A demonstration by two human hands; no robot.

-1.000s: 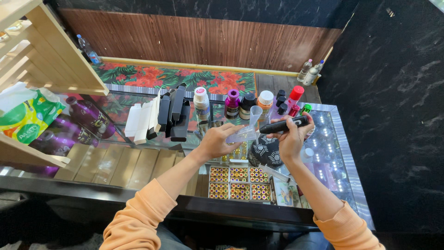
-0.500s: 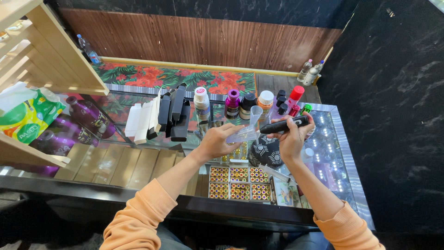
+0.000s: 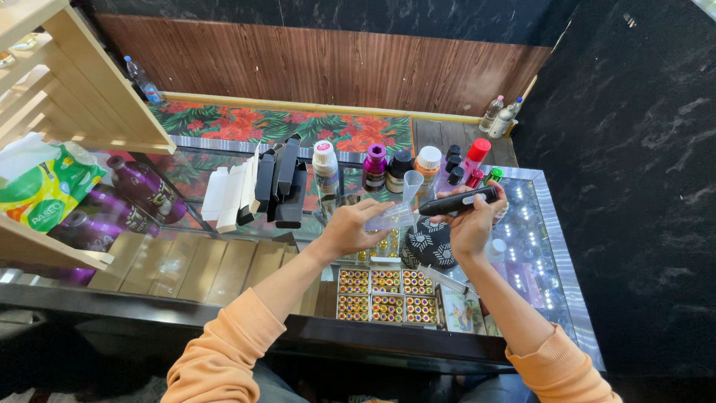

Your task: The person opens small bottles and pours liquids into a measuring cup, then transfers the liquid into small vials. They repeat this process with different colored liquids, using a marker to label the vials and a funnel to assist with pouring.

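My left hand [image 3: 350, 227] holds a small clear plastic bottle [image 3: 389, 219] tilted sideways, its mouth pointing right. My right hand [image 3: 471, 222] grips a slim black bottle [image 3: 457, 201] lying almost level, its tip meeting the clear bottle's mouth. A clear plastic funnel [image 3: 412, 183] stands just above where the two meet. Both hands hover over the glass counter [image 3: 537, 246], in front of a row of small bottles. Orange sleeves cover both forearms.
Behind the hands stand a white bottle [image 3: 325, 166], a purple bottle [image 3: 374, 167], an orange bottle [image 3: 428, 164] and a red-capped one [image 3: 475, 154]. Black and white boxes [image 3: 257, 183] lean at the left. Trays of small vials [image 3: 386, 295] lie below. Wooden shelves [image 3: 74, 97] rise on the left.
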